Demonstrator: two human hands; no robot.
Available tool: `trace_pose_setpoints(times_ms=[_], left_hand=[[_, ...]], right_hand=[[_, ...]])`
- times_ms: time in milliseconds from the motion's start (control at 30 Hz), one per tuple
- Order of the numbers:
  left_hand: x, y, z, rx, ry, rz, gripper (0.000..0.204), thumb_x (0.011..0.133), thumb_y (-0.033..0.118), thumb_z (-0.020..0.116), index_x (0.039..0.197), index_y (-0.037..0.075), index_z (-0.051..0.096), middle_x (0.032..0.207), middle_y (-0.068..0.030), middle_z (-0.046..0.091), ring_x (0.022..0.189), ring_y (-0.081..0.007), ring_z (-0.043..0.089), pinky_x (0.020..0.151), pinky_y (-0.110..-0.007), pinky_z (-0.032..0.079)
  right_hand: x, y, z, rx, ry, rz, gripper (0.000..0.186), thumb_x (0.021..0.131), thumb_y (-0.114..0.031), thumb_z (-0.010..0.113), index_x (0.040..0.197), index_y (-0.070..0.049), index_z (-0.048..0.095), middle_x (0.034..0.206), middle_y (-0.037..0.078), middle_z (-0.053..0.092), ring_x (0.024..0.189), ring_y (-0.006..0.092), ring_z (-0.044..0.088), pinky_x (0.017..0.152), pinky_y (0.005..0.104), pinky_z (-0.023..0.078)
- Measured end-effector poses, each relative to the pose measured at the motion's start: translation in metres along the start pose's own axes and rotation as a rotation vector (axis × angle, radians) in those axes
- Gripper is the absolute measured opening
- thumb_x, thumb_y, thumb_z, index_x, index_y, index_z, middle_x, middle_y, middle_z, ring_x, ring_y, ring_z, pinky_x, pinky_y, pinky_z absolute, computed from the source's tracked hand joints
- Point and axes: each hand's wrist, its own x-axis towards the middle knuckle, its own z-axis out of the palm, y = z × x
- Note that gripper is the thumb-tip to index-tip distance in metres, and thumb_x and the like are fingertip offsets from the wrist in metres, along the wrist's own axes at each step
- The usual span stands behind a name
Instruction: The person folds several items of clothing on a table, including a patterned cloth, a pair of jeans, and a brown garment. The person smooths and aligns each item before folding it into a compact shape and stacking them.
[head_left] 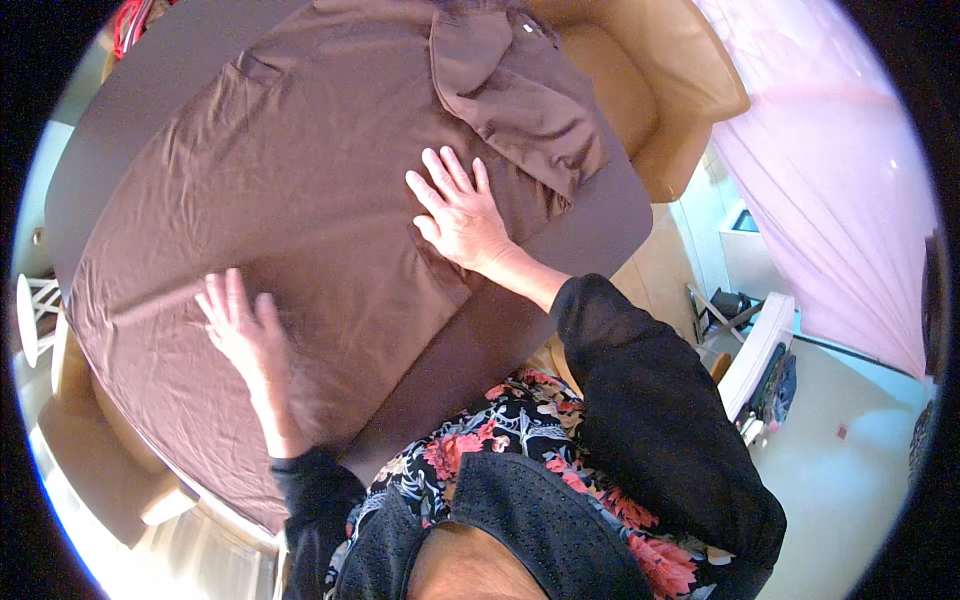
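Observation:
A large brown cloth [270,200] lies spread over a dark table [520,320], with fine creases across it. Its far right part [525,110] is folded over in loose layers, and a small white tag [529,29] shows near the far edge. My right hand [462,222] rests flat on the cloth beside those folds, fingers spread. To the left and nearer me, my left hand [245,330] is over the cloth, slightly blurred, its fingers stretched and thumb apart. Neither hand holds anything.
A tan chair [640,90] stands at the far right of the table, another tan chair [100,450] at the near left. A pink curtain or sheet [830,180] hangs at the right. Below it stands a white bench-like piece [757,355] with folded clothes [778,390] beside it.

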Motion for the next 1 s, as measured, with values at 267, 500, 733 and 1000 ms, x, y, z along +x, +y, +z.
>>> trace_pose_setpoints(times_ms=[267,500,733,1000], left_hand=[[-0.079,0.139,-0.003,0.021,-0.223,-0.047,0.067,0.083,0.034,0.056,0.141,0.012,0.031,0.15,-0.0137,0.02,0.138,-0.0367,0.013,0.108,-0.056,0.011],[-0.085,0.136,0.001,0.154,-0.178,-0.05,0.066,0.086,0.038,0.049,0.143,0.012,0.028,0.151,-0.011,0.018,0.139,-0.0321,0.012,0.11,-0.05,0.008],[-0.084,0.144,0.004,0.136,-0.162,-0.053,0.064,0.085,0.037,0.052,0.14,0.011,0.033,0.149,-0.0108,0.022,0.139,-0.0311,0.014,0.11,-0.049,0.01],[-0.087,0.14,0.003,0.137,-0.14,-0.066,0.064,0.084,0.039,0.052,0.14,0.015,0.033,0.15,-0.0094,0.022,0.139,-0.0302,0.016,0.11,-0.05,0.012]], right_hand=[[-0.001,0.004,-0.001,0.192,0.065,-0.062,0.053,0.079,-0.028,0.06,0.127,-0.008,0.048,0.141,0.017,0.033,0.134,0.034,0.025,0.105,0.06,0.018],[-0.02,0.043,-0.016,0.265,0.082,-0.234,0.053,0.074,-0.028,0.068,0.119,-0.008,0.05,0.136,0.02,0.036,0.129,0.0371,0.031,0.1,0.0619,0.023],[-0.05,0.123,-0.041,0.392,0.208,-0.057,0.047,0.075,-0.012,0.065,0.119,-0.004,0.051,0.13,0.021,0.044,0.114,0.0364,0.049,0.093,0.0393,0.045],[-0.009,0.125,-0.068,0.363,0.408,-0.23,0.06,0.07,-0.014,0.071,0.122,-0.001,0.048,0.13,0.016,0.046,0.122,0.0332,0.043,0.1,0.0471,0.034]])
